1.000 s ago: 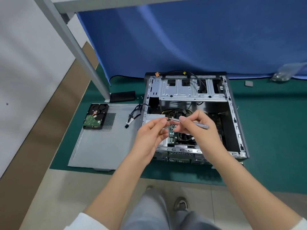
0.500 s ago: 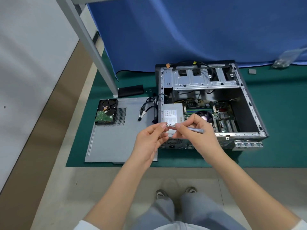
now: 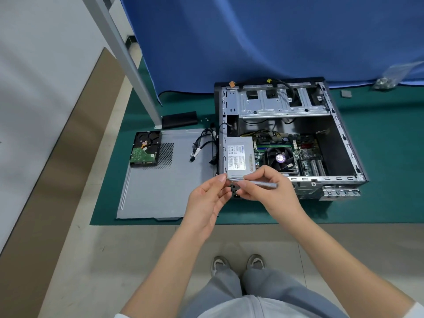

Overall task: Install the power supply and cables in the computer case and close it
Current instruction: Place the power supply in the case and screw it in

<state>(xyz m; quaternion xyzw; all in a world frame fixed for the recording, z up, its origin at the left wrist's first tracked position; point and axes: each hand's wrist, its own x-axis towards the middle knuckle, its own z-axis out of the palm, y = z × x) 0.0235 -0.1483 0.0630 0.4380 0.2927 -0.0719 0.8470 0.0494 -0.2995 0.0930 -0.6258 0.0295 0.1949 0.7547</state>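
The open computer case point(image 3: 344, 143) lies on its side on a green mat point(image 3: 378, 180). A grey power supply point(image 3: 239, 156) sits inside at its left, beside the motherboard and CPU fan point(image 3: 278, 158). Black cables point(image 3: 204, 143) spill out over the case's left wall. In front of the case, my right hand point(image 3: 266, 189) grips a thin grey screwdriver point(image 3: 259, 182). My left hand point(image 3: 206, 203) pinches the screwdriver's tip between its fingertips. Whether a screw sits at the tip is too small to tell.
The grey side panel point(image 3: 160, 187) lies flat left of the case, with a hard drive point(image 3: 145, 148) on its far corner. A black bar point(image 3: 180, 119) and a metal post point(image 3: 128, 58) stand behind. A bag of small parts point(image 3: 387, 80) lies far right. My feet are on the tiled floor.
The view has drawn back from the case, so more floor and my feet show. Both hands stay together at the screwdriver's tip, now lower, in front of the case.
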